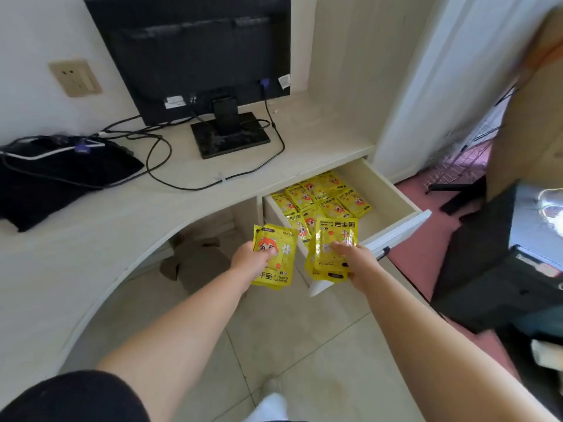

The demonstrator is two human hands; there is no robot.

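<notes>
My left hand grips a small stack of yellow hand-warmer packets, thumb on the top one, just left of the open drawer. A second stack of the same yellow packets is held by my right hand over the drawer's front corner. Several more yellow packets lie loose inside the drawer, toward its back and left side. The drawer's right part shows bare bottom.
The cream desk carries a black monitor on its stand, trailing cables and a black bag at left. A dark chair or box stands right of the drawer. A brown cloth lies under the desk.
</notes>
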